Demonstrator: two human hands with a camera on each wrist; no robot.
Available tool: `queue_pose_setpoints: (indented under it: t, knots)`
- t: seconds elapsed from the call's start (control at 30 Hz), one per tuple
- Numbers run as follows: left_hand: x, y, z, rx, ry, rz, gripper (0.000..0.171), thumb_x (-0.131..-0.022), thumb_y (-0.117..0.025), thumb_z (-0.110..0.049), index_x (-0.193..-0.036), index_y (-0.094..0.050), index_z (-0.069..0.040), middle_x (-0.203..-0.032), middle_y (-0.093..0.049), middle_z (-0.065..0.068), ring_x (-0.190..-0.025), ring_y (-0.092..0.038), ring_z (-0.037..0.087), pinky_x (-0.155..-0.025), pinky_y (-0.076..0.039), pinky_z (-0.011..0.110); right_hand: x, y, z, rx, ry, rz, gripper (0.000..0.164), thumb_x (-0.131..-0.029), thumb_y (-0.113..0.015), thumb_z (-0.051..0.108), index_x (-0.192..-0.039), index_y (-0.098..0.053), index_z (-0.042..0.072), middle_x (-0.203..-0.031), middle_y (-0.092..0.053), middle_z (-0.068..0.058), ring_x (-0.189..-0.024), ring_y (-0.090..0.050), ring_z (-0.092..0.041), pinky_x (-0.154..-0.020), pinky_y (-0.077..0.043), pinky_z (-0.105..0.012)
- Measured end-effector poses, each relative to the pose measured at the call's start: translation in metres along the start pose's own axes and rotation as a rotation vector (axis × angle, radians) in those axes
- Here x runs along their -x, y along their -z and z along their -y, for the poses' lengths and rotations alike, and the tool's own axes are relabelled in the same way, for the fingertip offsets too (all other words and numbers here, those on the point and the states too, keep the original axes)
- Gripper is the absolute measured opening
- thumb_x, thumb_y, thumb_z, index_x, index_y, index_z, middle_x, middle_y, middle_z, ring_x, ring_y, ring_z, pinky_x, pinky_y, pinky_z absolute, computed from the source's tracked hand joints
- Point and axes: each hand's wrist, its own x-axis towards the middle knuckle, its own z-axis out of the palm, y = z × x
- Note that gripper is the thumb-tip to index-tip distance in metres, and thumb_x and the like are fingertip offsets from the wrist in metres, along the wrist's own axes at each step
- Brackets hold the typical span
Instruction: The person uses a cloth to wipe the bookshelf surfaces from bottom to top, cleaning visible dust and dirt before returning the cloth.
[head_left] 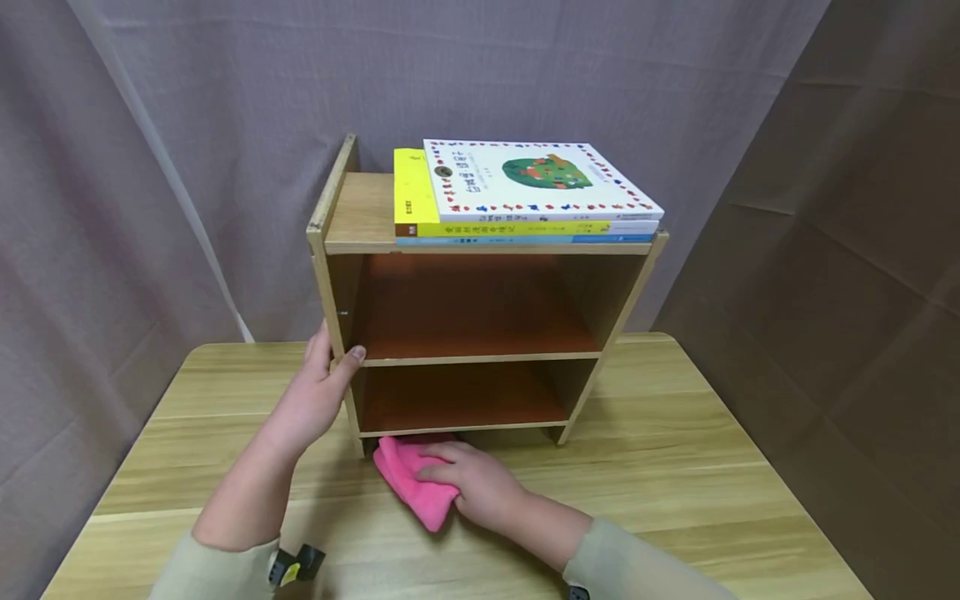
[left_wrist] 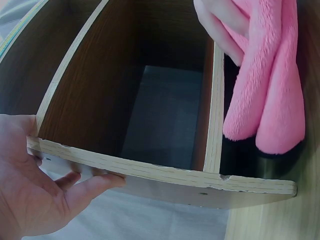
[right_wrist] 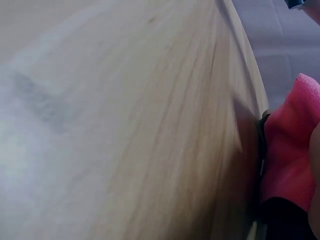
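a plush pink cloth [head_left: 408, 479], fuzzy and bunched into thick folds, sits at lower centre of the head view, partly beneath the wooden shelf [head_left: 476, 308]; the right grip [head_left: 483, 485] clutches it, while the left grip [head_left: 317, 398] clasps the shelf's pale-edged side panel [head_left: 326, 283], left of centre.

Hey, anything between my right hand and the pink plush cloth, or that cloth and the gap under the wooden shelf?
Nothing visible: your right hand holds the pink plush cloth, which sits at the gap beneath the lowest board of the brown wooden shelf unit.
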Motion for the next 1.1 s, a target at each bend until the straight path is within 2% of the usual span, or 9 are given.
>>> queue_pose_setpoints:
  t: [0.13, 0.43, 0.8, 1.1]
  knots:
    - [0.0, -0.001, -0.001, 0.002, -0.004, -0.001, 0.066, -0.105, -0.044, -0.042, -0.157, -0.004, -0.046, -0.154, -0.019, 0.017, -0.14, -0.025, 0.035, -0.111, -0.023, 0.063, 0.008, 0.005, 0.0, 0.009, 0.018, -0.023, 0.055, -0.07, -0.067, -0.008, -0.113, -0.075, 0.024, -0.132, -0.062, -0.001, -0.123, -0.057, -0.022, -0.104, -0.044, -0.036]
    - [0.0, -0.001, -0.001, -0.003, 0.005, 0.002, 0.067, -0.104, -0.044, -0.044, -0.157, -0.003, -0.046, -0.156, -0.018, 0.018, -0.141, -0.025, 0.037, -0.111, -0.022, 0.064, 0.029, 0.021, 0.001, 0.043, 0.017, -0.033, 0.058, -0.068, -0.067, -0.01, -0.114, -0.074, 0.024, -0.131, -0.062, -0.001, -0.121, -0.058, -0.022, -0.102, -0.046, -0.044]
    - [0.0, 0.0, 0.0, 0.001, 0.004, 0.004, 0.067, -0.104, -0.044, -0.044, -0.158, -0.004, -0.042, -0.154, -0.019, 0.019, -0.139, -0.028, 0.038, -0.109, -0.025, 0.064, 0.057, 0.039, -0.004, 0.073, 0.012, -0.095, 0.053, -0.069, -0.07, -0.007, -0.111, -0.075, 0.025, -0.127, -0.064, -0.001, -0.115, -0.062, -0.025, -0.092, -0.053, -0.042]
    - [0.0, 0.001, 0.0, 0.006, -0.002, 0.009, 0.067, -0.104, -0.045, -0.044, -0.157, -0.004, -0.045, -0.155, -0.018, 0.019, -0.139, -0.027, 0.038, -0.109, -0.025, 0.064, 0.078, 0.054, -0.004, 0.097, -0.006, -0.128, 0.056, -0.066, -0.07, -0.008, -0.11, -0.075, 0.025, -0.126, -0.064, 0.0, -0.112, -0.063, -0.026, -0.088, -0.054, -0.041]
